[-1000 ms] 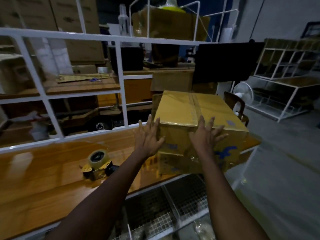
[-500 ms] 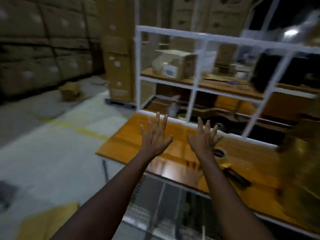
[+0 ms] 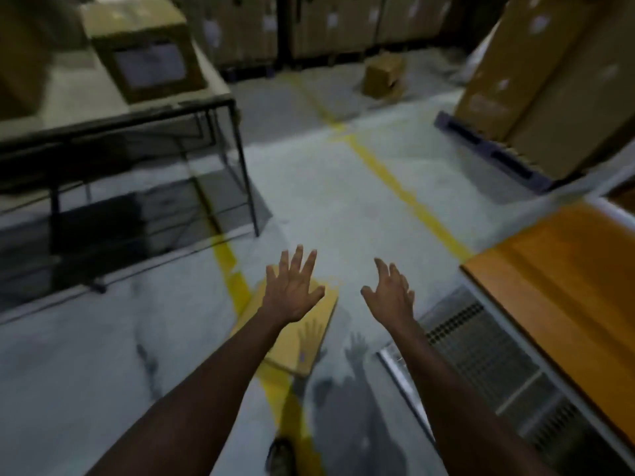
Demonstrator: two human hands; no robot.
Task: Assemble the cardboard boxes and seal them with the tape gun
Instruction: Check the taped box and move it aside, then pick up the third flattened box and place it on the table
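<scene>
Hovering left grip (image 3: pixel 292 293): was held open in the air with fingers straight and fanned, the back of the hand to the camera, nothing in it.
Right grip (image 3: pixel 390 297): was level with the left grip and apart from it, likewise open and empty, fingers loosely bent, palm turned in toward the left grip.
Flat cardboard box (image 3: pixel 318 334): lay on the floor (image 3: pixel 343 207) directly below the left grip, partly hidden by that wrist. Neither grip touched it, and a hand's shadow fell across it.
Yellow line (image 3: pixel 405 197): ran over the floor ahead of the right grip, slanting away to the left.
Orange surface (image 3: pixel 556 286): stood to the right of the right grip, well apart.
Wire shelf (image 3: pixel 481 355): sat beneath the orange surface, below and right of the right grip.
Dark-framed surface (image 3: pixel 220 104): stood ahead and left of the left grip, carrying a labelled carton (image 3: pixel 144 56).
Small carton (image 3: pixel 383 75): sat on the floor far ahead of both grips.
Stacked cartons (image 3: pixel 549 80): rose ahead and right of the right grip, on a dark pallet (image 3: pixel 491 149).
Dark shape (image 3: pixel 280 455): lay below the left forearm, possibly a shoe, too blurred to be sure.
</scene>
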